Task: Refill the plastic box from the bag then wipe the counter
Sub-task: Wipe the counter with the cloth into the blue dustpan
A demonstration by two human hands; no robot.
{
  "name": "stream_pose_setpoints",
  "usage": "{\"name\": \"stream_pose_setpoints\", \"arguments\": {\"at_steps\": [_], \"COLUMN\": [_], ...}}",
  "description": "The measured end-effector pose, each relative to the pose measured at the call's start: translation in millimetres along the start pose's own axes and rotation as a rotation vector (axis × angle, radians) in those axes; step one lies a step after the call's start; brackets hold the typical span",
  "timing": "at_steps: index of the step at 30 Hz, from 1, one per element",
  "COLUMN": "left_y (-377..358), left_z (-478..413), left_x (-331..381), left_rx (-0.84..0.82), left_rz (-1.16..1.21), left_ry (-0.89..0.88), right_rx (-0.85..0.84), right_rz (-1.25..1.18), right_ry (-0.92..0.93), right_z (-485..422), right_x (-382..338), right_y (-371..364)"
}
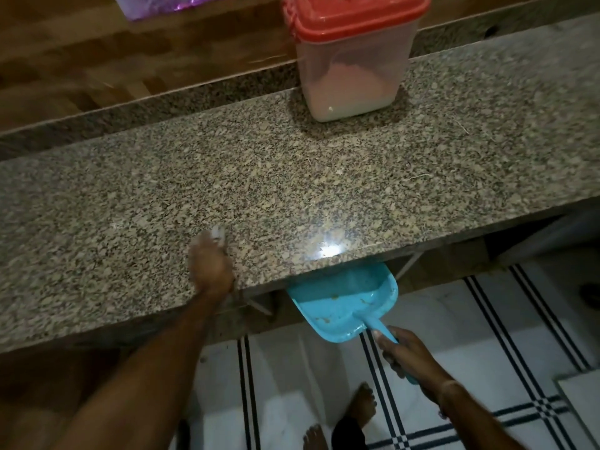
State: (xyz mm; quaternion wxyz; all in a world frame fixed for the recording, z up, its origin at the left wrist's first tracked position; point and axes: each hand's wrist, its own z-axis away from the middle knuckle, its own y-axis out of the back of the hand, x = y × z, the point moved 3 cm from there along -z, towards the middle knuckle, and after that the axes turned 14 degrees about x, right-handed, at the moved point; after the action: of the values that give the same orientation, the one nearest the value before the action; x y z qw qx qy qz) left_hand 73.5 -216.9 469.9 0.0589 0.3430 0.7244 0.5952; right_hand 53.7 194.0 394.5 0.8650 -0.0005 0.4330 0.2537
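Note:
A clear plastic box (352, 76) with a red lid stands shut at the back of the granite counter (292, 177), partly filled with pale powder. My left hand (211, 267) rests on the counter near its front edge, blurred, fingers curled round a small white cloth (218, 234). My right hand (410, 355) grips the handle of a blue dustpan (344, 303). The pan's mouth sits just under the counter's front edge, to the right of my left hand. A few crumbs lie in the pan.
A purple plastic bag (168, 4) lies on the wooden surface behind the counter at top left. Below the counter is a white floor with dark stripes (487, 336), where bare feet (360, 407) stand.

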Motion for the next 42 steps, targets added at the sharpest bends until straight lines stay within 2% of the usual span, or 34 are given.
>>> {"name": "stream_pose_setpoints", "arguments": {"at_steps": [2, 5, 11, 13, 18, 21, 23, 25, 28, 30, 34, 35, 36, 38, 42], "left_y": [18.3, 14.5, -15.8, -25.8, -36.2, -42.2, -36.3, -30.0, -36.8, -45.5, -60.4, -54.9, -50.7, -49.8, -61.3], "left_z": [-6.2, 7.5, 67.0, 85.0, 99.6, 71.7, 33.8, -7.5, -46.2, -35.6, 44.1, 59.7, 65.6, 45.5, -61.3], "left_x": [-42.9, -41.5, 83.2, 130.2, 203.2, 188.7, 161.8, 129.8, 100.6, 114.0, 182.4, 198.6, 210.8, 220.0, 198.1], "left_rx": [-0.010, -0.036, -0.160, -0.214, -0.294, -0.272, -0.171, -0.089, -0.120, -0.138, -0.244, -0.292, -0.335, -0.404, -0.278], "left_rz": [-0.078, -0.150, 0.010, -0.003, 0.150, 0.223, 0.232, 0.170, 0.016, -0.026, 0.151, 0.217, 0.276, 0.365, 0.313], "left_ry": [0.123, 0.078, -0.156, -0.229, -0.154, -0.117, -0.071, -0.007, 0.083, -0.028, -0.526, -0.570, -0.568, -0.405, -0.217], "right_rx": [0.009, 0.030, 0.062, 0.064, 0.064, 0.087, 0.095, 0.108, 0.130, 0.141, 0.149, 0.151, 0.158, 0.177, 0.249], "right_rz": [-0.045, -0.075, -0.055, -0.043, -0.036, -0.023, -0.027, -0.033, -0.052, -0.079, -0.123, -0.134, -0.139, -0.142, -0.187], "right_ry": [-0.011, -0.024, -0.053, -0.055, -0.045, -0.027, -0.024, -0.025, -0.025, -0.046, -0.094, -0.109, -0.120, -0.139, -0.168], "right_z": [1.5, 2.0, -2.6, -6.4, -13.8, -16.7, -18.4, -20.0, -22.8, -24.0, -24.7, -24.3, -23.7, -20.0, -13.2], "right_x": [3.7, 7.3, 8.0, 6.4, 3.3, 1.0, -3.1, -6.0, -9.3, -10.9, -10.8, -9.7, -8.3, -7.5, -10.6], "right_y": [1.5, 2.1, 1.5, 1.7, 8.7, 19.0, 25.6, 29.4, 31.1, 31.1, 24.0, 22.2, 20.9, 18.5, 12.7]}}
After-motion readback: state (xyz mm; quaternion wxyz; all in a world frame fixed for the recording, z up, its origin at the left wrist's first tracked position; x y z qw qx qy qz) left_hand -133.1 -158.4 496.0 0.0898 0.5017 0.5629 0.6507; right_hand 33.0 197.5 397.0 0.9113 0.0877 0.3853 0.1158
